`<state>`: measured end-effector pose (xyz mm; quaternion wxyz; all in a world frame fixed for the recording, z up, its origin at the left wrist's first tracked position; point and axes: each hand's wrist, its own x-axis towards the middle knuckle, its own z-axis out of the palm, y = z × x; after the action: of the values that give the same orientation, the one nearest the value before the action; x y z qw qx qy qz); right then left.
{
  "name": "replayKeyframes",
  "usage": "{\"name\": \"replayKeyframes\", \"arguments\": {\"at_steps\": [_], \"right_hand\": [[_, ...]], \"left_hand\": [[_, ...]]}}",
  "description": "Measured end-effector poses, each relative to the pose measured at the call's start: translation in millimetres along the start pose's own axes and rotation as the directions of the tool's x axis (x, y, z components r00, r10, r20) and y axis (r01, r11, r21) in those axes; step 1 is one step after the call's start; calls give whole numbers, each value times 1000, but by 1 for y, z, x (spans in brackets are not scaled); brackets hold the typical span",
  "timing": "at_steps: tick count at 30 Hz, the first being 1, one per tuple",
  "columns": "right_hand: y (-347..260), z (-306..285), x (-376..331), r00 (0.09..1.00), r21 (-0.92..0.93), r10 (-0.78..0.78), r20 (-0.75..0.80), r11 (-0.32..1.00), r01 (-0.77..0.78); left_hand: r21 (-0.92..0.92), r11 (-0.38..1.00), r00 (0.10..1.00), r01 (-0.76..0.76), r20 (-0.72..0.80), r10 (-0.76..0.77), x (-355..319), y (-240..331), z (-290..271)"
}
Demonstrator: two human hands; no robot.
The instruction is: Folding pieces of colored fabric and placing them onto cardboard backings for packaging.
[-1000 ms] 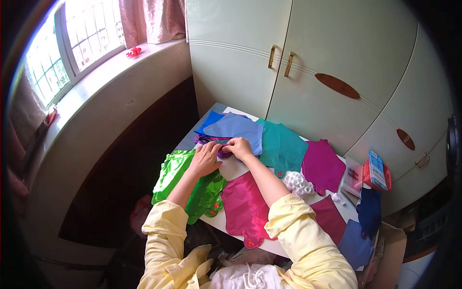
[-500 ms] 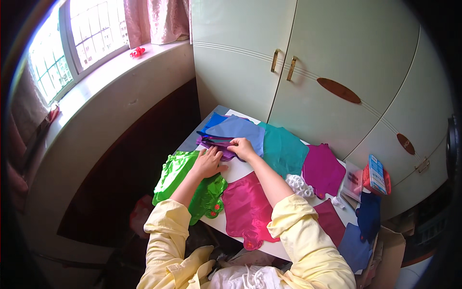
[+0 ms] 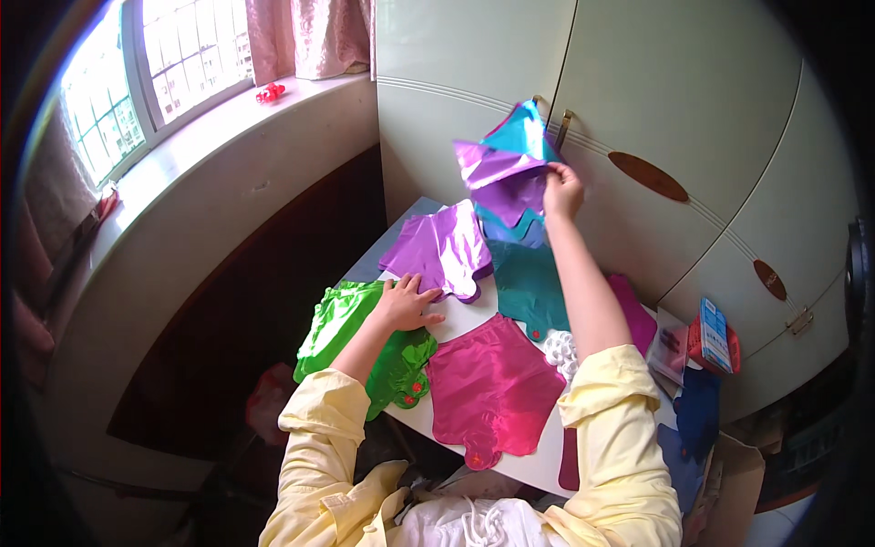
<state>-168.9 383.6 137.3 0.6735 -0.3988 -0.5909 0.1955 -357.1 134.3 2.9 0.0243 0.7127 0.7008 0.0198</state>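
So, starting at the left: the shiny green foil (image 3: 342,319) is down flat, spilling over the near edge of the white table (image 3: 468,315). The left hand (image 3: 403,305) is palm down beside it, fingers spread apart and gripping nothing (can't tell if it's pressing on the foil or just the tabletop). Just beyond is the purple foil (image 3: 437,242), also lying down, and then the pink foil (image 3: 492,383) spread out nearer the person. I'd call those three done as far as laying out goes.

What's left, I'd guess, is the purple and teal bunch (image 3: 501,178), up in the air above the far side of the table. The right hand (image 3: 563,193) has thumb and fingers clamped on its right edge. Right of the pink one, the teal foil (image 3: 524,287), white rings (image 3: 562,349), magenta foil (image 3: 629,305) and dark blue foil (image 3: 700,406) are all set down.

As for looks, green is crinkly and glossy with little red dots, the lying purple has a bright glare streak, pink is smooth with a rounded lobe, and the held bunch is floppy, folded over and a bit blurred.
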Motion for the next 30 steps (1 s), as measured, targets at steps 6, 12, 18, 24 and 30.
{"name": "replayKeyframes", "arguments": {"at_steps": [6,12,18,24,30], "right_hand": [[-58,-18,13,959,-157,-234,159,953,259],[-99,-1,-81,605,-56,-596,528,687,725],[-99,-29,-210,58,109,-724,688,181,977],[-80,-54,-277,-53,354,-775,630,225,907],[-84,-59,-302,-124,512,-851,511,186,839]], "left_hand": [[-73,997,999,30,20,-29,0,-1,-8],[-193,978,990,76,-103,-97,-31,-19,-15],[-351,926,990,142,64,-128,-97,-31,-46],[-838,-518,879,173,368,-302,-136,-39,-23],[-973,-108,690,203,220,-689,-141,-27,-12]]}}
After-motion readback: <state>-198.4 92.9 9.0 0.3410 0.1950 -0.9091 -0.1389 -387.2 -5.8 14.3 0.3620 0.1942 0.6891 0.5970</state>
